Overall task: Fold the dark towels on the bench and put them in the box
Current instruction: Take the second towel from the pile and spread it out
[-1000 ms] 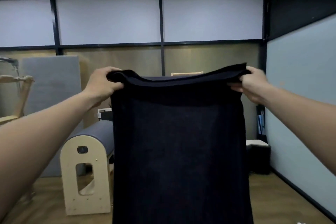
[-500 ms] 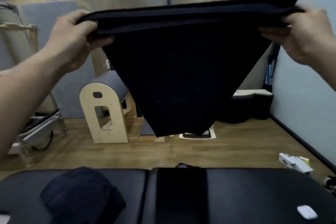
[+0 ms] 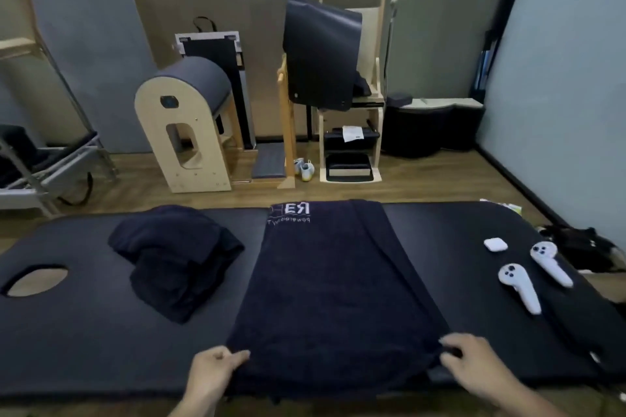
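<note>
At the bottom of the frame, the left hand (image 3: pixel 216 371) and right hand (image 3: pixel 474 366) each pinch a near corner of a dark towel (image 3: pixel 325 281) spread flat across the middle of the black padded bench (image 3: pixel 84 332). A crumpled heap of dark towels (image 3: pixel 176 257) sits to its left. Two white controllers (image 3: pixel 520 286) and a small white case (image 3: pixel 495 244) lie at right. Beyond, on the wood floor (image 3: pixel 440 179), stand a ladder barrel (image 3: pixel 189 122) and a wooden rack (image 3: pixel 352 132) with a hanging dark mat (image 3: pixel 321 50).
</note>
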Demonstrator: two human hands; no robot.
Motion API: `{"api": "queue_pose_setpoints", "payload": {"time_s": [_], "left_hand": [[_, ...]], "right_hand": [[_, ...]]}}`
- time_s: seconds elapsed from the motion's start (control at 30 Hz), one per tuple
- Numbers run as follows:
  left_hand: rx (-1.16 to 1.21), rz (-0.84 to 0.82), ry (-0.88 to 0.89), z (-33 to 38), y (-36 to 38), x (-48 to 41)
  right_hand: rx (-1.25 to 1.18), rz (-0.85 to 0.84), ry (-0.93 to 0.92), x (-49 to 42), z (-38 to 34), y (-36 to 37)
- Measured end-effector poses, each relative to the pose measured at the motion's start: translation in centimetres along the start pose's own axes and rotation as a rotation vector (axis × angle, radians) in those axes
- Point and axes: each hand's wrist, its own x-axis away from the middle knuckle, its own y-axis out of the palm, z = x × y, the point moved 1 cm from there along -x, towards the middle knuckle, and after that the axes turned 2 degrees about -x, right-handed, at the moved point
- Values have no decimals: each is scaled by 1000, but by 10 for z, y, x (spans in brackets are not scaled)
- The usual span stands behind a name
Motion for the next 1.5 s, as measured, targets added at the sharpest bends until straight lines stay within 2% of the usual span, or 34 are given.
{"api": "queue_pose_setpoints", "payload": {"time_s": [0.03,0.13,0.2,0.27,0.37,0.5,0.57,0.63,0.7,0.83,1.0,1.1,1.17,1.5], "left_hand": [[-12,2,21,-18,1,3],[-34,-3,165,-49,3,21],[-32,-38,166,-69,-2,36],[-33,-65,124,-97,-13,44],[-134,-161,72,-148,-23,57],[-437,-264,-1,-211,-25,78],[-519,-327,-50,-221,-25,78],[-608,-358,2,-210,-25,64],[-757,-329,126,-179,-22,43],[-776,-232,208,-117,-3,-7],[-748,-169,153,-64,41,-67],[-814,-156,109,-53,66,-103],[-855,-81,39,-40,79,-123],[-247,28,-147,72,141,-244]], "right_hand": [[15,1,39,10,2,6],[27,140,58,37,10,12],[80,211,51,58,19,24],[88,209,72,80,33,44],[141,108,109,105,59,82],[227,-204,208,128,92,133],[212,-261,219,127,96,145],[184,-272,204,115,89,144],[167,-231,213,97,76,132],[87,-86,196,40,43,100],[-1,-17,179,-55,10,71],[-15,-24,203,-118,9,66],[-23,-7,231,-156,7,67],[-134,78,203,-342,-59,36]]}}
